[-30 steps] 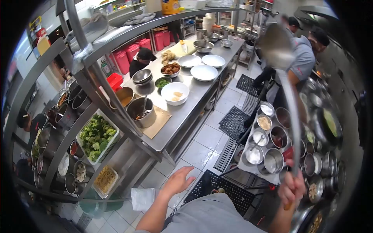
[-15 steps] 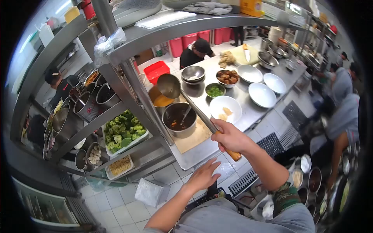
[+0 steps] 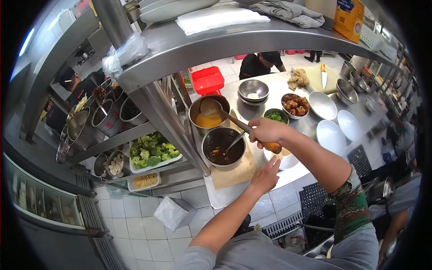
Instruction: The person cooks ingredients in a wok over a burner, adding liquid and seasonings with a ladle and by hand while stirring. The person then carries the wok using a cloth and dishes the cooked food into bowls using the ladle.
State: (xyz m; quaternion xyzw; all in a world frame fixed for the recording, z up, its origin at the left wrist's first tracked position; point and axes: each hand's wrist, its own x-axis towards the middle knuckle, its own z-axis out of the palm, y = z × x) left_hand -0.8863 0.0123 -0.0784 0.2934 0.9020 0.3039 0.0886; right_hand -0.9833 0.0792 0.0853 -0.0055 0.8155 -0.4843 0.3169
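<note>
My right hand [image 3: 271, 131] is closed round the wooden handle of a metal ladle [image 3: 235, 119]. The ladle's bowl is tipped inside a steel pot [image 3: 194, 102] of orange liquid. In front of it stands a second steel pot [image 3: 225, 166] of dark sauce with a spoon handle [image 3: 236, 141] sticking out. My left hand [image 3: 265, 176] is open, fingers stretched out, at the near left edge of a white bowl [image 3: 289, 163]; whether they touch is unclear. My right hand and forearm partly hide that bowl and its pale contents.
Beyond are a bowl of chopped greens [image 3: 276, 116], a bowl of browned pieces [image 3: 295, 105], stacked steel bowls [image 3: 253, 91] and white bowls [image 3: 330, 137]. A steel shelf [image 3: 252, 38] crosses overhead. Broccoli [image 3: 153, 150] sits left of the post. A person [image 3: 256, 67] is across the table.
My right hand has brought the ladle down, from above the pots into the pot of orange liquid. My left hand has moved up and right to the white bowl. The view has shifted.
</note>
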